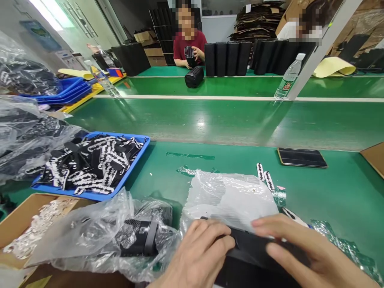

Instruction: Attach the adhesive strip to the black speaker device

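Observation:
A long black plastic casing (pixel 249 268) lies at the bottom of the view, running off its lower edge. My left hand (pixel 204 248) is closed over its left end, the fingers curled and pressed on the top. On the right end rests my right hand (pixel 303 246), with thumb and fingers apart and stretched over the surface. Behind the casing, a white sheet under clear plastic (pixel 231 196) is spread on the bench. Two white strips with black wavy cutouts (pixel 264 176) lie past its far right corner. Near my right hand is a partly covered white-and-black object (pixel 295 217).
At left are a blue tray (pixel 132 176) of black-and-white strips, a cardboard box (pixel 18 208) of white pieces, and a bagged black speaker-like unit (pixel 141 238). A phone (pixel 302 157) lies at right. Across the green bench, a person (pixel 189 48) holds a black part near upright black casings (pixel 228 60).

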Demonstrator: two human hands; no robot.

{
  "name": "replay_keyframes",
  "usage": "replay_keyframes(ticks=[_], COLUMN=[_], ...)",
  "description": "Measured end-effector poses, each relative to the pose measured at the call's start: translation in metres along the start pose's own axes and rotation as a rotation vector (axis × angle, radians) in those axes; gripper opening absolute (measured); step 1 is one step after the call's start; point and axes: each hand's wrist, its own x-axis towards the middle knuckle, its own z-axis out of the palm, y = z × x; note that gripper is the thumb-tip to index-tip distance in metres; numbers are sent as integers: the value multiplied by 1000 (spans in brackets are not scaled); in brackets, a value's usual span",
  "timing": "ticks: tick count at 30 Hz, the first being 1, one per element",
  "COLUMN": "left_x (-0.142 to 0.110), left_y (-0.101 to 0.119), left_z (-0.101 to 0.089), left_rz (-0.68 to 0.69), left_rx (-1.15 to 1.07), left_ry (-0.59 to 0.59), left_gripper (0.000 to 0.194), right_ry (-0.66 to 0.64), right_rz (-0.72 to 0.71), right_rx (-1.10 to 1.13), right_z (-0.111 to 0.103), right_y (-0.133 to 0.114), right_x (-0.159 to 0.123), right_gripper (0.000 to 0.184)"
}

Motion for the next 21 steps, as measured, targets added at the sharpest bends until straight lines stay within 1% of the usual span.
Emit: replay_keyframes(ticks=[1, 3, 6, 8, 10, 12, 14, 17, 18, 21], left_x=[0, 0, -3, -4, -5, -4, -5, -6, -6, -3], left_y=[0, 1, 2, 2, 3, 3, 3, 2, 3, 9], left_z=[-1, 0, 2, 2, 1, -1, 1, 4, 4, -2], left_rz=[-2, -10, -45, -47, -39, -62, -61, -15, -19, -89], left_rx=[-9, -37, -79, -79, -69, -72, -92, -117, -116, -95], left_ry=[11, 38, 60, 95, 101, 63, 54, 130, 131, 59], left_gripper=[31, 30, 28, 27, 26, 26, 26, 28, 28, 29], right_ry=[-91, -243, -406, -484, -561, -617, -661, -708, -714, -704], right_rz=[-3, 13, 19, 29, 24, 13, 2, -5, -9, -8], right_rx=[51, 144, 202, 182, 146, 100, 58, 33, 27, 13], right_z=[4, 8, 5, 0, -4, -7, -9, -10, -11, -11], right_y=[-12, -25, -24, -21, -21, -23, -25, -26, -26, -27], right_x=[16, 39, 57, 64, 69, 74, 79, 81, 82, 80], right_gripper=[18, 19, 15, 13, 15, 17, 18, 18, 18, 17])
